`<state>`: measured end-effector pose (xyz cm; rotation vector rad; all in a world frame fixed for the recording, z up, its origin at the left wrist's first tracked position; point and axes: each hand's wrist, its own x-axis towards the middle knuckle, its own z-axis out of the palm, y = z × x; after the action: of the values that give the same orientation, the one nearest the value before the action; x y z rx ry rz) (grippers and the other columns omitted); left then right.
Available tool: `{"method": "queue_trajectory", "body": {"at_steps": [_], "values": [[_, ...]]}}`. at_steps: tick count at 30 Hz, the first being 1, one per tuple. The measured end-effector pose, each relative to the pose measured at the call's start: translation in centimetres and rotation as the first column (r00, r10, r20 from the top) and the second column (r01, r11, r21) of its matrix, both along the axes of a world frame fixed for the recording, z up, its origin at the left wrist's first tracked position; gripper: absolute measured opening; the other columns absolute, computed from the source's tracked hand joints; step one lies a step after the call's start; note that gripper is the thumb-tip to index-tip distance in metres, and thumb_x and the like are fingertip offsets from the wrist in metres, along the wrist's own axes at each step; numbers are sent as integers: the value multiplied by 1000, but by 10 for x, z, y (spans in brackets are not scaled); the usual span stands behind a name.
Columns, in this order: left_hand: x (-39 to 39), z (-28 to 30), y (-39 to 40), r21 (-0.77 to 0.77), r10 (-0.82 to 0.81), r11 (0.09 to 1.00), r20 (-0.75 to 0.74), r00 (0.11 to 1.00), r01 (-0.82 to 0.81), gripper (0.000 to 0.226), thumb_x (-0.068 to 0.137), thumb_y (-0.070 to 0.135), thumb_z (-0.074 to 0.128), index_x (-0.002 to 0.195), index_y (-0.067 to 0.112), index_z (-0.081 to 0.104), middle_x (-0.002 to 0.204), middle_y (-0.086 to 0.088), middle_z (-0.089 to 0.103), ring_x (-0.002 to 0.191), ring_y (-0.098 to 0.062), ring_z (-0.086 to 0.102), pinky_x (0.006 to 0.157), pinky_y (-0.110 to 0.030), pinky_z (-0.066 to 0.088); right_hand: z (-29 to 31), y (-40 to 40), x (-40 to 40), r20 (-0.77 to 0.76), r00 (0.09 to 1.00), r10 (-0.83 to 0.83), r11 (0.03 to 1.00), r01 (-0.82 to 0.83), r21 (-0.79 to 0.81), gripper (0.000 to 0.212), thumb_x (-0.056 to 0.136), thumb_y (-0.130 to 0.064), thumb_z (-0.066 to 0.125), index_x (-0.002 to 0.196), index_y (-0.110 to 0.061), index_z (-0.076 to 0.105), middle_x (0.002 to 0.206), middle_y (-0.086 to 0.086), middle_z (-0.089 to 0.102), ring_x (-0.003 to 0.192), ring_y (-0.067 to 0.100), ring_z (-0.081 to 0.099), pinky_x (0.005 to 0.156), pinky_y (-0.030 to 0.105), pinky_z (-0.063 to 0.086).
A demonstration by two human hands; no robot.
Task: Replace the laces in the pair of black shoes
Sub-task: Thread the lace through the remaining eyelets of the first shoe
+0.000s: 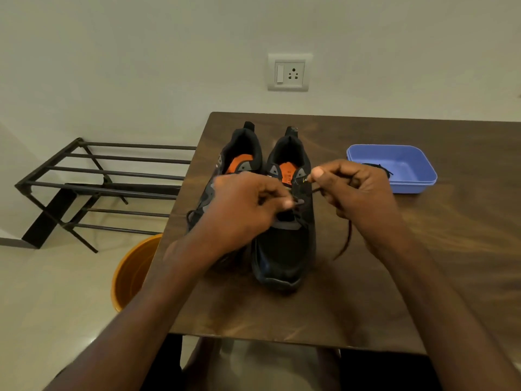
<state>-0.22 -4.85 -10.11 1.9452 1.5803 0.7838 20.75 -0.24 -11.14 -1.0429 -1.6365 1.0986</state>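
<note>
Two black shoes with orange insoles stand side by side on the wooden table, toes toward me. The right shoe (284, 249) is in plain sight; the left shoe (239, 148) is partly hidden behind my left hand (248, 210). That hand pinches a black lace over the right shoe's eyelets. My right hand (355, 190) pinches the other end of the black lace (345, 244), which trails down onto the table beside the shoe. Another black lace (380, 168) lies in the blue tray (414, 176).
The brown wooden table (423, 263) stands against a white wall with a socket (288, 72). A black metal shoe rack (93, 187) stands on the floor to the left, and an orange bucket (132, 275) sits by the table's left edge.
</note>
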Motion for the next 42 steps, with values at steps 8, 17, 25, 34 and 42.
{"method": "queue_trajectory", "body": {"at_steps": [8, 17, 25, 34, 42], "values": [[-2, -4, 7, 206, 34, 978, -145, 989, -4, 47, 92, 61, 60, 133, 39, 58, 119, 22, 65, 119, 2, 54, 110, -40, 31, -10, 7, 11, -40, 995, 96, 991, -99, -88, 22, 102, -15, 61, 108, -27, 79, 87, -6, 71, 68, 19, 48, 56, 28, 42], [-5, -12, 8, 147, 103, 985, -63, 993, -93, 17, 95, 32, 72, 112, 34, 72, 85, 18, 71, 90, 3, 66, 96, -42, 54, -18, 12, 4, -38, 981, -188, 979, 185, -87, 16, 95, -11, 70, 101, -23, 78, 90, -7, 77, 74, 2, 64, 59, 21, 53], [8, -21, 12, 184, 123, 972, 124, 985, -144, 8, 99, 13, 68, 100, 20, 73, 78, 9, 72, 80, -5, 70, 76, -19, 57, -19, 5, -21, -154, 961, -229, 973, 224, -50, 14, 91, -4, 74, 103, -12, 76, 88, -5, 78, 81, 5, 74, 61, 16, 55], [17, -29, 19, 110, 202, 962, 319, 926, -248, 10, 97, 14, 71, 107, 16, 74, 80, 4, 73, 68, -7, 71, 66, -21, 59, -29, 5, -40, -84, 981, -175, 973, 185, 137, 24, 95, 3, 65, 113, -9, 75, 104, -4, 76, 98, 5, 71, 85, 20, 56], [19, -41, 31, 322, 235, 904, 178, 955, -283, 12, 99, 15, 69, 109, 15, 77, 84, 12, 72, 76, 1, 68, 73, -14, 56, -47, 26, -32, 473, 846, -246, 939, 87, 334, 70, 80, 19, 62, 132, -27, 67, 154, 6, 40, 117, -3, 36, 90, 18, 49]]}}
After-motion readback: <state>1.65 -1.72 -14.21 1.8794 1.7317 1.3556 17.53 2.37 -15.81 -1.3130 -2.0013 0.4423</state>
